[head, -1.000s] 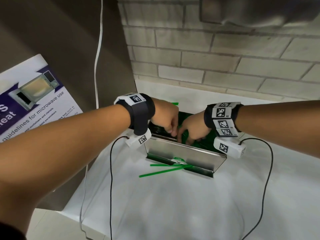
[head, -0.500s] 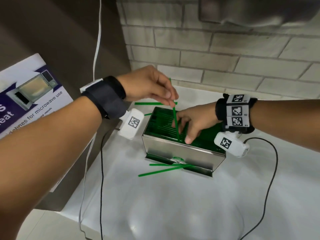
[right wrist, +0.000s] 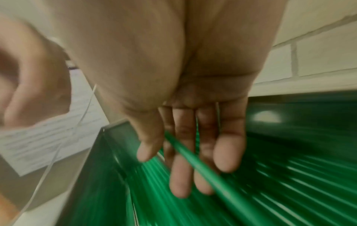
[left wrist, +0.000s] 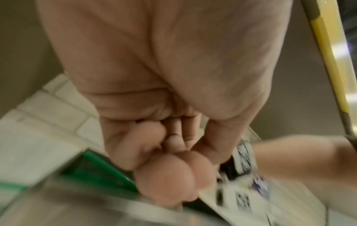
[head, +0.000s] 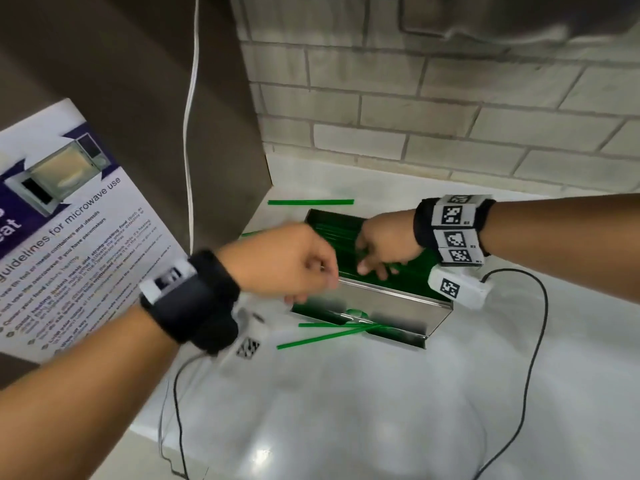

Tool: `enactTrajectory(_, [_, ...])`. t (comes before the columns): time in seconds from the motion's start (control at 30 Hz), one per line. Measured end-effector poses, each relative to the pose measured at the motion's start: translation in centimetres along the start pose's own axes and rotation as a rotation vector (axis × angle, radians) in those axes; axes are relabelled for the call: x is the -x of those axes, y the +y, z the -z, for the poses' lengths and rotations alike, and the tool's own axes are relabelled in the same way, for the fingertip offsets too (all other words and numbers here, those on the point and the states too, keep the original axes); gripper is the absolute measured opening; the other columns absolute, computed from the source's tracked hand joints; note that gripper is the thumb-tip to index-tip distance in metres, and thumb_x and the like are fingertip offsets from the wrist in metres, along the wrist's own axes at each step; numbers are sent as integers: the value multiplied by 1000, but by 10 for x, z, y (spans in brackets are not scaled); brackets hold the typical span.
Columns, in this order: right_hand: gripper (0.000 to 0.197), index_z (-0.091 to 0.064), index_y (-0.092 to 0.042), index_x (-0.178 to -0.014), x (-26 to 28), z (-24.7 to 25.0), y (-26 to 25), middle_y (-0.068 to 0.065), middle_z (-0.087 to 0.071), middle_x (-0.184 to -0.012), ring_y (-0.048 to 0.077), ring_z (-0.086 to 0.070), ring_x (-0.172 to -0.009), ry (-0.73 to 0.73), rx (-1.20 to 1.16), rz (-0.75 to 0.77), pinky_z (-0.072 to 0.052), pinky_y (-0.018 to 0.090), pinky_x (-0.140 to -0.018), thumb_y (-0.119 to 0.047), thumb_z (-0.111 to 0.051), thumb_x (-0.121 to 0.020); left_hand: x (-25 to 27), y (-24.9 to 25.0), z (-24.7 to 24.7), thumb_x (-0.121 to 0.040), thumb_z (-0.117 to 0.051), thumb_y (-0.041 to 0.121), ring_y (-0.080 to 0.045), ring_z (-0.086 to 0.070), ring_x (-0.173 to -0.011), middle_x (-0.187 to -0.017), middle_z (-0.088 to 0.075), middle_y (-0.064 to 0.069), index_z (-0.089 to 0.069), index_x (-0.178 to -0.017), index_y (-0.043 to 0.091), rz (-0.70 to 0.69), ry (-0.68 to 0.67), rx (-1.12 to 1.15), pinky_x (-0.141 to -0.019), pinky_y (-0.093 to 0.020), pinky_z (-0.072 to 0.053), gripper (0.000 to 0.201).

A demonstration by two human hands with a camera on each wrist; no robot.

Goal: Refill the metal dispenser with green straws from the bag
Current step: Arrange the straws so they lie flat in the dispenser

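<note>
The metal dispenser (head: 391,306) stands open-topped on the white counter, filled with green straws (head: 412,271). My right hand (head: 374,258) reaches into it, fingers straight and lying on the straws. In the right wrist view one green straw (right wrist: 203,165) runs slantwise under the fingers of that right hand (right wrist: 193,160), above the packed straws (right wrist: 289,183). My left hand (head: 311,271) is blurred at the dispenser's front left corner, fingers curled. The left wrist view shows this left hand (left wrist: 173,175) with fingertips bunched against the thumb and no straw visible. No bag is in view.
Loose straws lie behind the dispenser (head: 310,202) and at its front tray (head: 329,336). A microwave-guidelines poster (head: 69,237) leans at the left beside a white cable (head: 188,133). A brick wall (head: 450,116) closes the back. Black wrist cables trail over the counter (head: 346,410).
My left hand, which pinched an upright straw above the dispenser, has dropped to the front left corner without it. My right hand stayed inside the dispenser on the straws.
</note>
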State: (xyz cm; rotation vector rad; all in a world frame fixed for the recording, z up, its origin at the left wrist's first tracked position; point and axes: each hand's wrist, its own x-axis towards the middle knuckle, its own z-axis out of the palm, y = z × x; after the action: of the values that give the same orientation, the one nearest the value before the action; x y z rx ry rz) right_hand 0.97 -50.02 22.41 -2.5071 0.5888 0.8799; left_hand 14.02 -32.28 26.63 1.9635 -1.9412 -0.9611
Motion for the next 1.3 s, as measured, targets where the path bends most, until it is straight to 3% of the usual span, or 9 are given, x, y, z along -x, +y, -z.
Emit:
enactTrajectory(0.07, [38, -68, -14, -116, -4, -8, -5, 1, -75, -97, 19, -66, -78, -19, 188, -30, -56, 31, -74, -42, -66, -90, 0, -2, -46, -93, -59, 22, -4, -57, -47, -65, -69, -7, -75, -96, 17, -10, -44, -169, -60, -21, -49, 17])
enactTrajectory(0.13, [38, -66, -17, -123, -5, -13, -12, 0, -71, -108, 17, -60, -87, 35, 293, -10, -44, 23, -75, -36, -67, -90, -5, -8, -91, -94, -56, 32, -2, -65, -74, -89, -73, -1, -72, -113, 20, 33, -47, -295, -74, -22, -49, 27])
enactTrajectory(0.2, [33, -66, -18, -124, -5, -14, -16, 0, -70, -114, 16, -59, -92, 60, 300, 13, -40, 21, -75, -27, -62, -93, -14, -15, -122, -96, -52, 35, -22, -67, -98, -106, -70, -6, -68, -117, 16, 81, -52, -381, -83, -31, -54, 33])
enactTrajectory(0.37, [34, -63, -14, -127, -5, -15, -22, 4, -67, -118, 17, -53, -89, 27, 353, 20, -40, 23, -75, -14, -48, -97, -35, -14, -148, -101, -46, 15, -35, -67, -101, -112, -65, -15, -62, -117, 6, 127, -37, -610, -83, -42, -54, 24])
enactTrajectory(0.7, [32, -62, -17, -128, -9, -13, -23, 3, -66, -118, 17, -53, -90, 44, 351, 56, -37, 23, -75, -19, -48, -99, -51, -2, -162, -102, -46, 10, -36, -69, -98, -108, -70, -13, -65, -113, 7, 141, 18, -660, -84, -41, -55, 22])
enactTrajectory(0.9, [30, -64, -19, -126, -6, -14, -14, 1, -67, -116, 16, -53, -90, 39, 294, 33, -38, 24, -77, -27, -54, -99, -29, 4, -146, -99, -44, 11, -30, -70, -94, -103, -71, -7, -66, -108, 12, 214, -18, -724, -74, -34, -51, 24])
enactTrajectory(1.13, [31, -66, -26, -115, -9, -13, -3, -1, -71, -104, 23, -69, -97, 29, 232, -6, -56, 37, -89, -43, -64, -90, 29, 11, -92, -93, -44, 9, -27, -67, -97, -105, -67, -1, -67, -103, 19, 366, -136, -914, -69, -29, -37, 27])
enactTrajectory(1.23, [33, -66, -25, -113, -8, -9, -4, 1, -72, -104, 24, -70, -97, 27, 224, -27, -56, 38, -89, -47, -66, -88, 49, 27, -35, -79, -62, 12, -28, -69, -75, -83, -67, -4, -69, -84, 16, 432, -18, -954, -61, -27, -42, 10])
enactTrajectory(1.3, [32, -67, -23, -111, -4, -4, -4, 1, -72, -102, 24, -70, -96, 39, 180, -41, -56, 36, -86, -45, -67, -88, 52, 34, 2, -84, -56, 17, -27, -70, -80, -77, -61, 0, -69, -89, 16, 568, 7, -1021, -62, -28, -39, 13])
